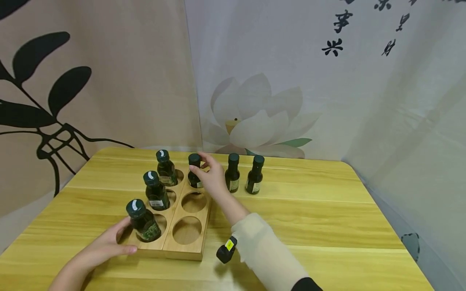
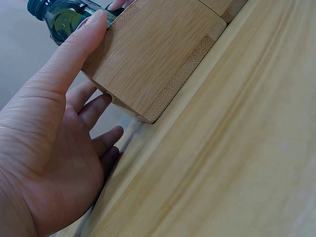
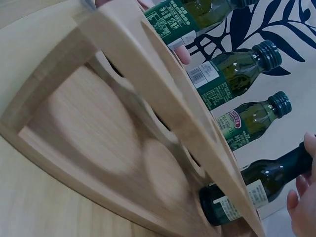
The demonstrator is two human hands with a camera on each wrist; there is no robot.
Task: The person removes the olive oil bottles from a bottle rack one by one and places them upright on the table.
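A two-column wooden bottle rack (image 1: 186, 251) with round holes stands on the table. My left hand (image 1: 105, 243) grips its near left corner, the thumb at the front edge and fingers round the side. My right hand (image 1: 214, 178) holds a slim dark bottle (image 1: 194, 161) by its neck at the far hole of the right column. In the right wrist view this bottle (image 3: 256, 193) passes through the top board, its base close over the lower board. Three squat green bottles, near (image 1: 145, 226), middle (image 1: 157, 194) and far (image 1: 166, 169), stand in the left column.
Two more slim dark bottles (image 1: 232, 173) (image 1: 255, 176) stand on the table (image 1: 309, 226) just right of the rack. The right column's middle and near holes hold no bottle. A printed cloth backdrop (image 1: 262, 60) hangs behind the table's far edge.
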